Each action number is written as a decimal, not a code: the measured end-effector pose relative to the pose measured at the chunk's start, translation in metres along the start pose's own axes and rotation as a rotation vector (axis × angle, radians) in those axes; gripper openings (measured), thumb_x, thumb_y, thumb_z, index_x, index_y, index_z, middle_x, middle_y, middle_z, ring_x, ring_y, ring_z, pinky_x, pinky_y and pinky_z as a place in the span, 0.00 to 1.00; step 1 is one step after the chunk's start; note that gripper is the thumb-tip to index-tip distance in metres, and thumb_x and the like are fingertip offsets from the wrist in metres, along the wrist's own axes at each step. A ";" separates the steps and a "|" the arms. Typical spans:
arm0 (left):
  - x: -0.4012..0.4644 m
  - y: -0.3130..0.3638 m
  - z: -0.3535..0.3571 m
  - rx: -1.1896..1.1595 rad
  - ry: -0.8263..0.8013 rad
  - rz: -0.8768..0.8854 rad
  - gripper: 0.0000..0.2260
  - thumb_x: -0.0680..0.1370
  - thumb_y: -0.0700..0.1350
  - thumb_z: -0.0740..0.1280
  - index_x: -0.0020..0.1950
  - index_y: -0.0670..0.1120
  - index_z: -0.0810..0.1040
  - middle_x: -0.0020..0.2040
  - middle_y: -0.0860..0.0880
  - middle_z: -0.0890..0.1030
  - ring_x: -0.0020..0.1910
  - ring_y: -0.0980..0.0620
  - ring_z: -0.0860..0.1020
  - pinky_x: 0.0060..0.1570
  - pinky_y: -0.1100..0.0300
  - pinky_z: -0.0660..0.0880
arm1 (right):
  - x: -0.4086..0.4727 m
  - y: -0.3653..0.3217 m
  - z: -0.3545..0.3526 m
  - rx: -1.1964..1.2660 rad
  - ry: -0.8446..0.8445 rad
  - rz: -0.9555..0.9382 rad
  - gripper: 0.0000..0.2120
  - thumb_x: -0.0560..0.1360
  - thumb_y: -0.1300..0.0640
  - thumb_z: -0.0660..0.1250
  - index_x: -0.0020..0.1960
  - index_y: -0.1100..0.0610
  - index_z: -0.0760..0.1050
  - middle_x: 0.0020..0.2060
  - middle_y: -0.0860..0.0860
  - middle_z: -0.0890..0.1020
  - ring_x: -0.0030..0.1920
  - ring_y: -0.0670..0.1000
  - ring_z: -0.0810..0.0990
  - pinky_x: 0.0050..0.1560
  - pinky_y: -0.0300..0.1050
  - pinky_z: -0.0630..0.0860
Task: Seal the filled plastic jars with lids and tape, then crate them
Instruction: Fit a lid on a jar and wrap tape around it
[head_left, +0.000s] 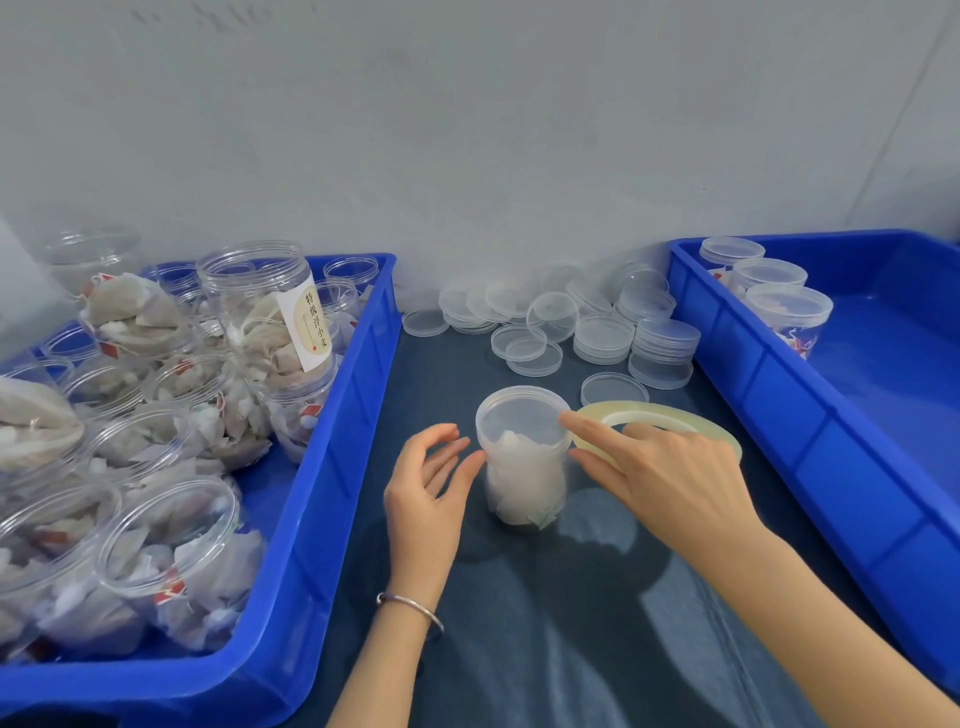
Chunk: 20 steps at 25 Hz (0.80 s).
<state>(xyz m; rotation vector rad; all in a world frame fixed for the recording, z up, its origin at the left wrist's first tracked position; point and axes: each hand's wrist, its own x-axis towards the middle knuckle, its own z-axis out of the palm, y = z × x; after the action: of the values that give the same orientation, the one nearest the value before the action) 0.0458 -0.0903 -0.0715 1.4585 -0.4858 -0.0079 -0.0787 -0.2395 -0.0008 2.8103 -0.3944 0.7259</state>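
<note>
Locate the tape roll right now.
Head view, right of centre: the tape roll lies on the dark mat, partly under the right hand, beside the lidded jar.

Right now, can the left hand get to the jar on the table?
Probably yes. The left hand is open right beside the jar, with nothing between them; the right hand touches its other side.

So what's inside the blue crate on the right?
The right blue crate holds three lidded jars in its far left corner, over bare blue floor. Their lower halves are hidden by the wall.
</note>
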 end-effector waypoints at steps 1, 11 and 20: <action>0.004 0.000 0.000 -0.037 -0.033 -0.035 0.12 0.73 0.35 0.72 0.53 0.48 0.78 0.50 0.54 0.83 0.51 0.58 0.82 0.49 0.68 0.76 | 0.001 0.000 0.000 0.005 -0.005 -0.004 0.19 0.74 0.44 0.55 0.50 0.46 0.83 0.18 0.49 0.67 0.15 0.52 0.65 0.29 0.33 0.41; 0.011 0.008 -0.002 0.238 -0.602 0.152 0.20 0.72 0.50 0.68 0.63 0.58 0.71 0.69 0.58 0.66 0.70 0.62 0.63 0.67 0.68 0.63 | -0.001 0.003 -0.003 -0.011 -0.017 0.042 0.17 0.74 0.43 0.57 0.51 0.44 0.83 0.18 0.47 0.69 0.15 0.50 0.65 0.31 0.30 0.41; 0.009 0.003 0.028 0.292 -0.257 0.104 0.27 0.60 0.47 0.82 0.46 0.58 0.67 0.53 0.54 0.73 0.55 0.66 0.72 0.54 0.64 0.72 | -0.007 0.031 -0.013 0.007 -0.298 0.147 0.29 0.71 0.32 0.38 0.55 0.48 0.67 0.41 0.42 0.78 0.50 0.46 0.75 0.64 0.56 0.59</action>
<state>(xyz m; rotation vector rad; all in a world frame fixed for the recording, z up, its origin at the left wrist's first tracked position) 0.0442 -0.1191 -0.0650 1.7264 -0.7980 -0.0442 -0.1003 -0.2635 0.0111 2.9246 -0.6538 0.3317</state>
